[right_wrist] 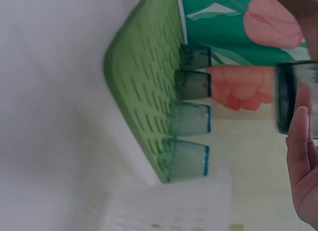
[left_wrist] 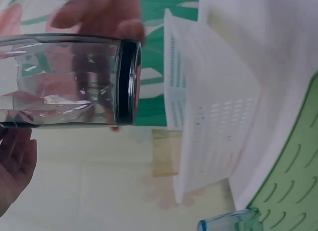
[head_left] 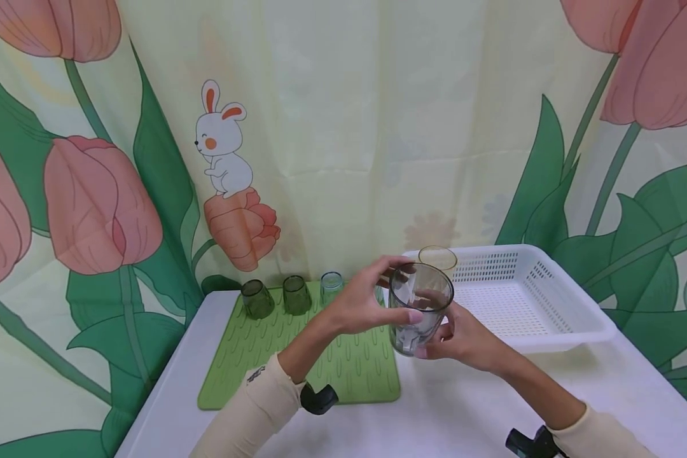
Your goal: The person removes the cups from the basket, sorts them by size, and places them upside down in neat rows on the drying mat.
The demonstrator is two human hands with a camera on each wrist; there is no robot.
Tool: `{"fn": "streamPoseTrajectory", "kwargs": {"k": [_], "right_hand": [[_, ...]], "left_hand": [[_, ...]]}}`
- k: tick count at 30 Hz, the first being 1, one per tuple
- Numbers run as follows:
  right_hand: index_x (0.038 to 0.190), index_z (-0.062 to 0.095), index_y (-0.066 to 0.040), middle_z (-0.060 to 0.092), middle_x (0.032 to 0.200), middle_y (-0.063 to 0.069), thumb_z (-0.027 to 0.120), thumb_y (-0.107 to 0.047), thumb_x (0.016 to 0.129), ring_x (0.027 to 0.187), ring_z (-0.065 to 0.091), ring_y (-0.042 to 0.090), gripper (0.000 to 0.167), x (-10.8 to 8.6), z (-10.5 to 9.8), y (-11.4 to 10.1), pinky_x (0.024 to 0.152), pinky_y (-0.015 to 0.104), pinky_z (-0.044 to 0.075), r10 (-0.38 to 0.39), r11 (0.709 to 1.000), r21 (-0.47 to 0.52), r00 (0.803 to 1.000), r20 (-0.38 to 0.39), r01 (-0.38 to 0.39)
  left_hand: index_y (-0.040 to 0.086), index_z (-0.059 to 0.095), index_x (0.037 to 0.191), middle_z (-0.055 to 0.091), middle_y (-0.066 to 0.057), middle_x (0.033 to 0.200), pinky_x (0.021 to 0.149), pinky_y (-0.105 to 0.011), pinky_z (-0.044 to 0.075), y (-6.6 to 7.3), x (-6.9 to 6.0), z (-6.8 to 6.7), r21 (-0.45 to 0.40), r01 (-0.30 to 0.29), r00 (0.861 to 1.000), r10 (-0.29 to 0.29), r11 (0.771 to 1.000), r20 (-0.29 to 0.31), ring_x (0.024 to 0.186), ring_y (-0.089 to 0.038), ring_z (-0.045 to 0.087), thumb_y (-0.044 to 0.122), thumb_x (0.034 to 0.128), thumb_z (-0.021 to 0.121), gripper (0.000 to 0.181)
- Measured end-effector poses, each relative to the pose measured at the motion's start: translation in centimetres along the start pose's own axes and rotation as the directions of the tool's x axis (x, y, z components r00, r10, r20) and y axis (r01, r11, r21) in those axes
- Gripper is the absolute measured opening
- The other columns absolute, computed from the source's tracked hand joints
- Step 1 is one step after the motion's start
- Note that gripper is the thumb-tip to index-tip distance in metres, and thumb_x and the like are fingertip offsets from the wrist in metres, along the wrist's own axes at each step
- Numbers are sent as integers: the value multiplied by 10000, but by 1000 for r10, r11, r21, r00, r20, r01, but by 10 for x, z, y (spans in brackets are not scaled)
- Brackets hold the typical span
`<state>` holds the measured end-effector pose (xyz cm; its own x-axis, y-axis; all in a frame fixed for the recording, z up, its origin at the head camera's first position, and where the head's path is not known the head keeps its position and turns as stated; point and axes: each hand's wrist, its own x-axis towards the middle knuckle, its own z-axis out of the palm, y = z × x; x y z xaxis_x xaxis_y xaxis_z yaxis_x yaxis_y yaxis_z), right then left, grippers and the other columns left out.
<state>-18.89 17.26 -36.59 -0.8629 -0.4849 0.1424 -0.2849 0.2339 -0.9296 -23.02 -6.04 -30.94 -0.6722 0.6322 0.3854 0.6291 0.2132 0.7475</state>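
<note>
1. The left hand (head_left: 366,298) has thumb and fingers clamped about the upper part of a clear, dark-rimmed glass (head_left: 418,312); the right hand (head_left: 462,337) grips it near the base.
2. That glass is held mouth up above the white table (head_left: 452,407), between mat and basket; fingers show through its wall.
3. The white basket (head_left: 584,324), pierced with slots, contains an amber-rimmed glass (head_left: 446,259) at its far left corner.
4. The green mat (head_left: 298,375) bears two dark glasses (right_wrist: 195,85) and two bluish glasses (right_wrist: 191,119) along its far edge.
5. A small dark mark (head_left: 256,374) on the left sleeve (head_left: 257,407) is too small to read.
</note>
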Motion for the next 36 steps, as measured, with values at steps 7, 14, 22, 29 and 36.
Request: {"fn": "streamPoseTrajectory", "kwargs": {"k": [7,14,22,29,36], "right_hand": [[1438,317,32,634,1081,192,756,-77,855,727,668,170,738,1,22,30,667,372,599,15,990,138,999,41,-20],[1388,372,40,635,1063,131,727,-89,877,759,689,231,635,0,29,43,685,396,602,24,977,211,1000,10,-25],[1362,417,8,655,1004,62,704,-26,883,735,698,195,559,-8,16,43,665,357,588,1,979,204,999,-40,7],[1358,480,-221,680,994,-10,651,3,907,732,696,156,532,-15,0,42,643,318,582,-42,974,221,997,-64,55],[1401,462,-193,668,1094,-46,633,63,902,727,672,131,586,-18,-14,38,615,288,564,-106,964,232,987,-121,132]], "left_hand": [[127,456,1460,590,-36,1334,972,-310,494,9,-1,-5,-21,-68,998,68,997,-14,1128,-231,590,214,791,823,767],[131,454,1455,592,-60,1346,969,-289,495,4,-3,-3,-39,-86,996,85,995,-27,1133,-171,588,447,805,801,802],[109,406,1495,565,-38,1385,1000,-328,485,-4,-13,-13,-66,-64,998,62,996,-34,1181,-136,564,847,727,623,1086],[147,348,1531,532,0,1408,998,-352,491,-19,-27,-19,-51,-25,1000,25,998,-7,1236,-208,556,783,762,662,1046],[209,297,1549,468,-14,1466,1021,-430,491,-31,-38,-17,-30,29,999,-28,999,41,1276,-219,543,813,760,631,1047]]}}
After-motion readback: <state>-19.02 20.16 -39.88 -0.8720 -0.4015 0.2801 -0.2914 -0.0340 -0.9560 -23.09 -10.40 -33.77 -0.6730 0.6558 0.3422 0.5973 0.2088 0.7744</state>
